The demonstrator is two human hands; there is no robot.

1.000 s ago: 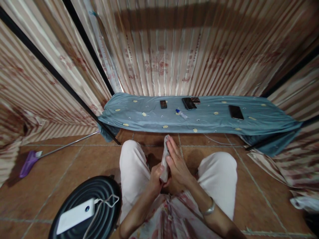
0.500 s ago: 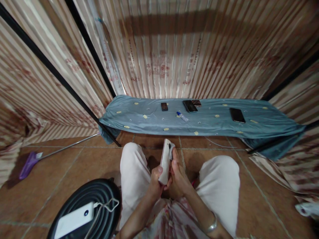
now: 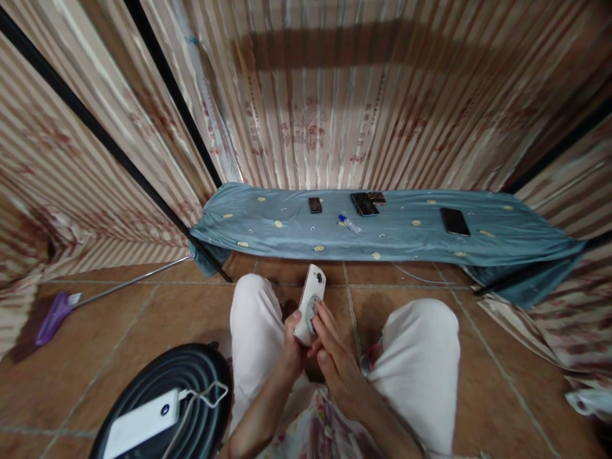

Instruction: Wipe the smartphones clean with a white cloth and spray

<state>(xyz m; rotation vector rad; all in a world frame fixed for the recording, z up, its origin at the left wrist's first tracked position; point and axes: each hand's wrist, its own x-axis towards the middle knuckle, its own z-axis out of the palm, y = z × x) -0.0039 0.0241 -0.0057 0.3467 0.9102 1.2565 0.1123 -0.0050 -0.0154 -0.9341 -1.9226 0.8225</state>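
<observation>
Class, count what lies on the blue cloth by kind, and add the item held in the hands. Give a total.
Phones on the blue cloth: 3 (small dark phone, middle phone, right phone)
Small bottle: 1
Small dark item behind the middle phone: 1
White phone in hands: 1
Total: 6

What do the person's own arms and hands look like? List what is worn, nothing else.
Both forearms are bare, with no sleeves in view. The left hand and the right hand wear no gloves, and no rings can be made out. No bracelet or watch shows on either wrist in this picture; the right wrist runs towards the bottom edge. Below the arms lie a floral garment and pale trousers.
</observation>
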